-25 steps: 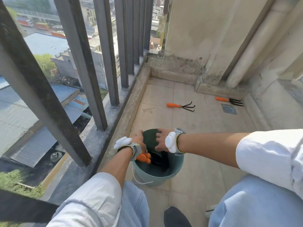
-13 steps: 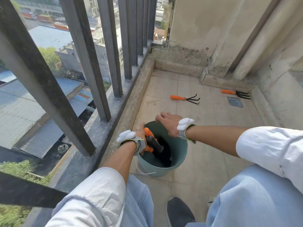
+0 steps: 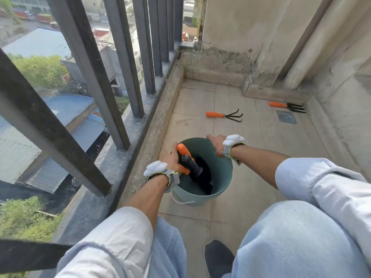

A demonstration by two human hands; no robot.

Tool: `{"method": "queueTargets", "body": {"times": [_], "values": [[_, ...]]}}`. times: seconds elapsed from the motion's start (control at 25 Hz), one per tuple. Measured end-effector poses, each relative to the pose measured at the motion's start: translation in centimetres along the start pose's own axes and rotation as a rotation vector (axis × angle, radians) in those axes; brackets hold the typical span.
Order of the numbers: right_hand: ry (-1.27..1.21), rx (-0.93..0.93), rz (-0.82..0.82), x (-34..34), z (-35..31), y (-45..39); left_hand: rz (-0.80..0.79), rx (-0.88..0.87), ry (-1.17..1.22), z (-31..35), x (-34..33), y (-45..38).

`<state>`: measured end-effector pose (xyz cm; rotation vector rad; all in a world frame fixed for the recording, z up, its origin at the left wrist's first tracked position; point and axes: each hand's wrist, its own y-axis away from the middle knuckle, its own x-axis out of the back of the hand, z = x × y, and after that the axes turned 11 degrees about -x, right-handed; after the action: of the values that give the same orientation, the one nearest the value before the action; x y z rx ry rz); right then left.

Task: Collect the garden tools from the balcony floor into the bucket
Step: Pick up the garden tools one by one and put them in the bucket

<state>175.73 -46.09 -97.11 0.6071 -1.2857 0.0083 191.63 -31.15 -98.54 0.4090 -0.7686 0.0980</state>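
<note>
A green bucket (image 3: 216, 177) stands on the tiled floor between my knees. Orange-handled tools (image 3: 183, 151) and a black ribbed handle (image 3: 191, 163) lean inside it against its left wall. My left hand (image 3: 170, 158) is closed around an orange handle at the bucket's left rim. My right hand (image 3: 216, 145) grips the far right rim. Beyond the bucket an orange-handled claw rake (image 3: 223, 115) lies on the floor. An orange-handled hand fork (image 3: 287, 106) lies farther right, close to the wall.
Dark railing bars (image 3: 120, 81) and a concrete kerb (image 3: 160, 125) run along the left side. A floor drain (image 3: 286, 117) sits by the hand fork. Walls and a pipe (image 3: 305, 45) close off the far and right sides. My dark shoe (image 3: 218, 257) is below the bucket.
My right hand came out of the bucket and took hold of its far rim. My left hand rose to the left rim with the orange handle. The view shifted forward.
</note>
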Motion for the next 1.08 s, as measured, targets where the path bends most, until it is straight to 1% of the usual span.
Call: {"method": "queueTargets", "body": {"times": [0.16,0.32,0.4,0.56,0.64,0.8,0.88,0.96,1.08], "values": [[-0.071,-0.072,0.043,1.1,3.5,-3.4,0.074,-0.060,0.074,2.4,-0.4,-2.7],[-0.102,-0.166,0.052,1.8,8.7,-8.8,0.078,-0.071,0.087,7.0,-1.1,-8.6],[-0.137,-0.182,0.081,2.2,10.8,-9.8,0.074,-0.071,0.065,9.5,-1.2,-10.3],[-0.218,-0.273,0.114,2.9,16.3,-10.9,-0.091,-0.085,-0.020,15.5,-1.0,-15.2],[-0.254,-0.344,0.137,3.1,18.2,-11.3,-0.175,-0.161,-0.062,18.0,-0.7,-18.0],[-0.265,-0.468,0.099,2.8,21.2,-11.6,-0.186,-0.356,-0.377,20.0,-1.2,-21.0],[-0.246,-0.519,0.068,2.4,22.0,-10.8,-0.227,-0.443,-0.519,20.4,-1.8,-21.7],[-0.267,-0.571,0.034,2.0,23.4,-9.7,-0.307,-0.522,-0.520,21.6,-2.6,-22.7],[-0.280,-0.672,0.017,1.6,25.4,-6.7,-0.376,-0.610,-0.501,24.4,-3.9,-22.4]]}}
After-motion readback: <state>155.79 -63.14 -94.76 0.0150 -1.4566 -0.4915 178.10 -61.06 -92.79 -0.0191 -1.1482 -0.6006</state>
